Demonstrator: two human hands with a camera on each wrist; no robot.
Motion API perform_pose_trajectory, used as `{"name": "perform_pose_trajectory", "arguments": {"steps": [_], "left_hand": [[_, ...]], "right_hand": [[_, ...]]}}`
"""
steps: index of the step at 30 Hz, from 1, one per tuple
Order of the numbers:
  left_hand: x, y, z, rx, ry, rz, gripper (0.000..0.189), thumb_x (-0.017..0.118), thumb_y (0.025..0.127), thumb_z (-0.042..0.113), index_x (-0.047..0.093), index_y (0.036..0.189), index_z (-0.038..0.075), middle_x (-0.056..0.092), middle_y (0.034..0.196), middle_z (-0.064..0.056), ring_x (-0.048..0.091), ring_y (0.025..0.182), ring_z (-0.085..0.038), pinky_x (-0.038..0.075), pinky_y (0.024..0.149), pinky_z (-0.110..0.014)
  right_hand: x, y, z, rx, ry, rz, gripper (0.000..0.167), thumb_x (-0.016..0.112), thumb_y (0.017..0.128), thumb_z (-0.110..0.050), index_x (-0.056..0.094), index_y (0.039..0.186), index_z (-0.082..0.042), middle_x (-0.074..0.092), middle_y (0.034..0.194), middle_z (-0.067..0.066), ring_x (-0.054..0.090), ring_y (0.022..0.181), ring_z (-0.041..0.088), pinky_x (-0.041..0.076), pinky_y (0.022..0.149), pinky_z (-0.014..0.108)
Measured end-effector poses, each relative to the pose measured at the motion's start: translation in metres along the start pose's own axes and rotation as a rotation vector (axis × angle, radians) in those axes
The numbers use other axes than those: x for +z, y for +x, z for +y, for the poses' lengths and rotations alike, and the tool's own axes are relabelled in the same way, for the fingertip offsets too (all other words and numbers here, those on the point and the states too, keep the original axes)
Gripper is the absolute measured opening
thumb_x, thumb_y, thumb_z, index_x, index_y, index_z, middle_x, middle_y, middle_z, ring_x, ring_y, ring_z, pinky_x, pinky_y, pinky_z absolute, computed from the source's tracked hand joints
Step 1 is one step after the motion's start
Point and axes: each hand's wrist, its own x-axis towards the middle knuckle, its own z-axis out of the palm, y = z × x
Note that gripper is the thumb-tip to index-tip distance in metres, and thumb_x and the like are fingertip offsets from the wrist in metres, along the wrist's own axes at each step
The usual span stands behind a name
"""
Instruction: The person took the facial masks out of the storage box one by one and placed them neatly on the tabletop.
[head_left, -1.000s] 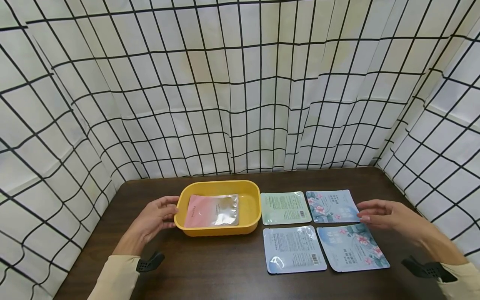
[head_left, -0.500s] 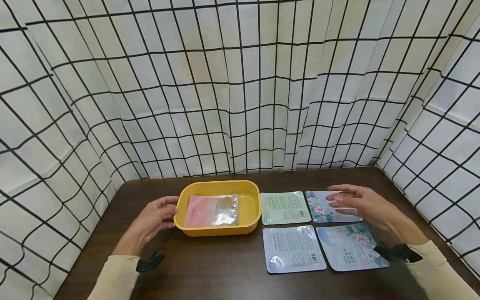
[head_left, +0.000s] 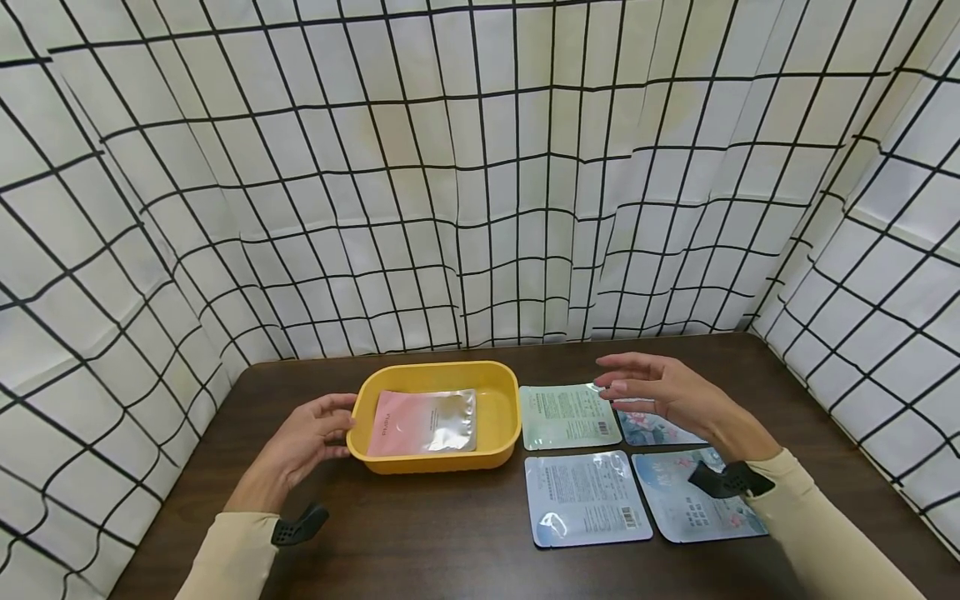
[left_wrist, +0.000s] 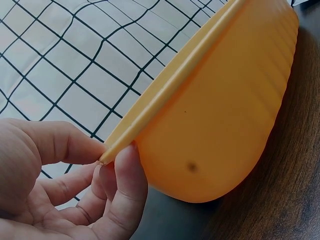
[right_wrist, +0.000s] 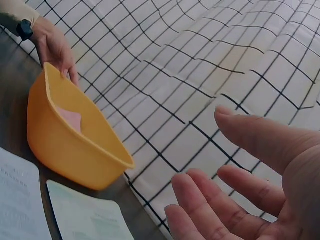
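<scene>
My left hand (head_left: 300, 443) pinches the left rim of a yellow plastic tub (head_left: 498, 410) between thumb and fingers; the left wrist view shows the thumb and a fingertip on either side of the rim (left_wrist: 145, 112). In the tub lies a pink and silver sheet mask packet (head_left: 408, 423). My right hand (head_left: 675, 398) hovers with spread fingers and nothing in them. Its fingertips overlap the right edge of a green packet (head_left: 564, 417) in the head view. Beneath it, a blue floral packet (head_left: 654, 429) is partly hidden.
Nearer me lie a pale blue packet (head_left: 587, 498) with printed text and a larger floral packet (head_left: 675, 510), partly covered by the right wrist. The dark wooden table (head_left: 420, 533) ends against a white grid-patterned curtain (head_left: 420, 208) at the back and sides.
My right hand has moved left from the right edge of the far floral packet to the edge of the green one. The left hand and tub have stayed put.
</scene>
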Motion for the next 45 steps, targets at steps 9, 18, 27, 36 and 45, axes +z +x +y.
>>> {"name": "perform_pose_trajectory", "arguments": {"steps": [9, 18, 27, 36, 45], "left_hand": [[0.001, 0.001, -0.001, -0.005, -0.004, -0.002, 0.059, 0.065, 0.099, 0.02, 0.04, 0.151, 0.007, 0.052, 0.139, -0.018, 0.063, 0.1, -0.026, 0.059, 0.085, -0.031], [0.002, 0.0, 0.001, -0.02, -0.008, 0.005, 0.06, 0.066, 0.099, 0.021, 0.04, 0.152, 0.007, 0.053, 0.138, -0.017, 0.062, 0.101, -0.026, 0.058, 0.085, -0.031], [0.002, 0.0, 0.001, -0.021, -0.005, 0.005, 0.06, 0.065, 0.099, 0.022, 0.04, 0.152, 0.007, 0.051, 0.14, -0.017, 0.062, 0.1, -0.025, 0.059, 0.085, -0.031], [0.002, 0.001, 0.001, -0.023, -0.002, 0.012, 0.061, 0.067, 0.099, 0.023, 0.04, 0.152, 0.008, 0.052, 0.139, -0.017, 0.063, 0.1, -0.025, 0.059, 0.084, -0.031], [0.002, 0.001, 0.001, -0.017, 0.003, 0.014, 0.06, 0.066, 0.099, 0.023, 0.041, 0.151, 0.007, 0.053, 0.138, -0.017, 0.064, 0.099, -0.024, 0.059, 0.084, -0.031]], "right_hand": [[0.031, 0.029, -0.011, 0.016, 0.021, -0.028, 0.063, 0.072, 0.095, -0.02, 0.045, 0.15, -0.004, 0.058, 0.141, 0.02, 0.062, 0.125, 0.036, 0.052, 0.102, 0.047], [0.055, 0.054, -0.021, 0.017, 0.046, -0.071, 0.063, 0.075, 0.093, -0.024, 0.049, 0.148, -0.01, 0.06, 0.14, 0.017, 0.062, 0.125, 0.032, 0.053, 0.101, 0.043], [0.075, 0.076, -0.028, 0.003, 0.07, -0.142, 0.062, 0.075, 0.093, -0.023, 0.05, 0.147, -0.008, 0.062, 0.137, 0.015, 0.062, 0.125, 0.031, 0.054, 0.099, 0.043], [0.096, 0.098, -0.032, 0.017, 0.107, -0.207, 0.062, 0.077, 0.091, -0.02, 0.051, 0.146, -0.008, 0.06, 0.141, 0.012, 0.063, 0.124, 0.03, 0.054, 0.099, 0.045], [0.116, 0.114, -0.028, 0.063, 0.085, -0.195, 0.066, 0.078, 0.09, -0.023, 0.049, 0.148, -0.01, 0.062, 0.14, 0.011, 0.059, 0.129, 0.033, 0.052, 0.102, 0.048]]}}
